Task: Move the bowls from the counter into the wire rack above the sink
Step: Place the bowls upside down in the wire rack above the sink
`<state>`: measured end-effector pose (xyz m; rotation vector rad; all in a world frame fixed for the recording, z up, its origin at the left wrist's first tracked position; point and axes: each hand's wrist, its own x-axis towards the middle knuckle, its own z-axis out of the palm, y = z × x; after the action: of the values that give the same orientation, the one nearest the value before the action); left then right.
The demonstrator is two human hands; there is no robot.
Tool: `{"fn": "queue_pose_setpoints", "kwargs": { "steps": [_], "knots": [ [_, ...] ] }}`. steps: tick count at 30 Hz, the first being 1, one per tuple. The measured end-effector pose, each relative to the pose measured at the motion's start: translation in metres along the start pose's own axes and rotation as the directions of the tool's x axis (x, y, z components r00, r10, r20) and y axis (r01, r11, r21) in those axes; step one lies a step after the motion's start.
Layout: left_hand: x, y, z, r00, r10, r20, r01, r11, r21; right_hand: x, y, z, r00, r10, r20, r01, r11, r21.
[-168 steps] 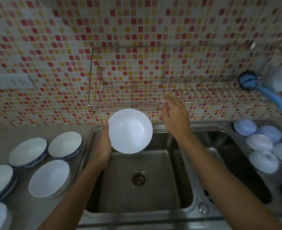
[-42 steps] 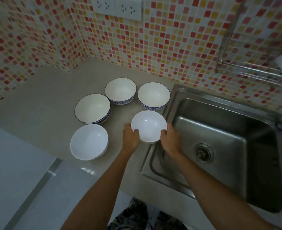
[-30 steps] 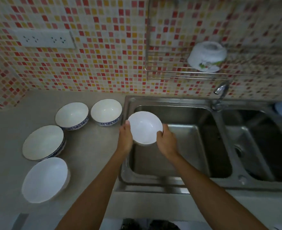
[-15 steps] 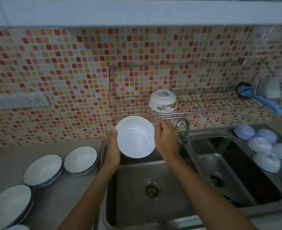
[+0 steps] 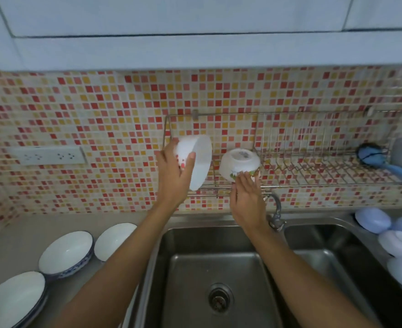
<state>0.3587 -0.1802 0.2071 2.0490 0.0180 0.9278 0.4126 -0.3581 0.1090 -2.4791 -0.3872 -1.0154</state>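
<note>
White bowl, tipped on edge, is grasped in the left hand at the rack's left end. Right hand, grip loose, apparently touches the upturned bowl inside. 3 bowls sit on the bench, lower left.

— What's the tabletop carrying?

— I'm seeing three white bowls sitting on it left of the sink: one nearest the basin, a blue-rimmed one beside it, a stack at the edge.

— The wire rack?

— It's holding one overturned bowl.
</note>
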Motion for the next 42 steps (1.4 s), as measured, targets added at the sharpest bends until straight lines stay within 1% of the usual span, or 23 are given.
{"fn": "queue_pose_setpoints", "kwargs": {
  "steps": [2,4,6,8,10,12,14,17,20,24,30,34,36,38,42],
  "knots": [
    [0.005,-0.004,0.011,0.997,0.068,0.029,-0.071,0.985,0.157,-0.003,0.004,0.004,0.999,-0.038,-0.027,0.037,0.999,-0.015],
    [0.008,-0.011,0.023,0.993,0.076,0.089,-0.098,0.958,0.27,-0.005,0.011,0.007,0.993,-0.099,-0.064,0.098,0.995,-0.02],
    [0.01,-0.019,0.035,0.985,0.075,0.156,-0.129,0.919,0.372,-0.006,0.016,0.01,0.981,-0.155,-0.114,0.154,0.988,-0.019],
    [0.012,-0.029,0.045,0.972,0.089,0.217,-0.184,0.864,0.469,-0.005,0.019,0.012,0.973,-0.181,-0.145,0.181,0.983,-0.015],
    [0.013,-0.038,0.051,0.956,0.108,0.272,-0.24,0.821,0.518,-0.006,0.021,0.014,0.967,-0.194,-0.166,0.195,0.981,-0.008],
    [0.014,-0.043,0.055,0.945,0.1,0.311,-0.26,0.807,0.53,-0.007,0.023,0.016,0.958,-0.212,-0.194,0.216,0.976,0.0],
    [0.016,-0.044,0.059,0.945,0.079,0.318,-0.246,0.812,0.529,-0.007,0.027,0.018,0.945,-0.246,-0.217,0.25,0.968,-0.01],
    [0.021,-0.043,0.062,0.939,0.059,0.339,-0.238,0.822,0.518,-0.005,0.034,0.021,0.927,-0.303,-0.221,0.305,0.952,-0.026],
    [0.025,-0.04,0.064,0.927,0.07,0.369,-0.274,0.799,0.535,-0.001,0.038,0.021,0.918,-0.328,-0.225,0.328,0.944,-0.035],
    [0.033,-0.038,0.064,0.904,0.056,0.424,-0.317,0.753,0.577,-0.001,0.036,0.023,0.916,-0.314,-0.25,0.319,0.947,-0.02],
    [0.039,-0.039,0.064,0.877,0.032,0.479,-0.348,0.731,0.587,-0.004,0.032,0.021,0.92,-0.271,-0.282,0.296,0.954,0.049],
    [0.037,-0.039,0.066,0.866,-0.048,0.499,-0.278,0.783,0.557,-0.005,0.031,0.022,0.923,-0.26,-0.284,0.291,0.954,0.072],
    [0.035,-0.039,0.066,0.872,-0.058,0.486,-0.247,0.806,0.538,-0.005,0.031,0.022,0.922,-0.258,-0.287,0.289,0.955,0.072],
    [0.029,-0.039,0.065,0.896,-0.036,0.442,-0.216,0.835,0.506,-0.005,0.031,0.023,0.921,-0.258,-0.292,0.289,0.955,0.068],
    [0.0,-0.043,0.061,0.946,0.057,0.319,-0.229,0.812,0.537,-0.005,0.032,0.024,0.917,-0.251,-0.309,0.283,0.957,0.063]
  ]
}}
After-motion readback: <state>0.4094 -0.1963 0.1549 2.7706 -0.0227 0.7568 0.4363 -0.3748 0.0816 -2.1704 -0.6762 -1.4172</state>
